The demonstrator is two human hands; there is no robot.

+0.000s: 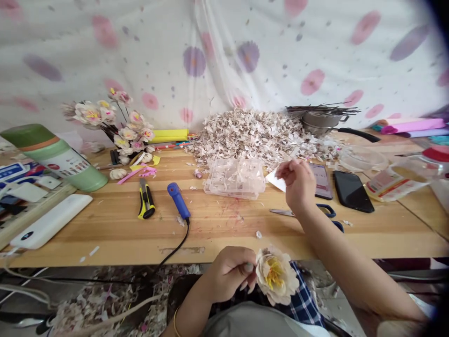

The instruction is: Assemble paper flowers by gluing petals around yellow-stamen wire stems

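My left hand [229,271] is closed on a paper flower [276,275] with cream petals and a yellow centre, held below the table's front edge. My right hand [298,181] is raised over the wooden table [224,229], its fingers pinching a small white paper petal [275,179]. Just left of that hand stands a clear plastic box [235,177] with petals in it. Behind it lies a big heap of pale paper petals [256,133].
Scissors [308,213] lie under my right wrist, two phones [338,185] to their right. A blue glue gun [178,200], a yellow-black cutter [146,199], a bunch of finished flowers [115,122], a green flask [56,157], a power bank [52,220] and a metal pot [321,119] are about.
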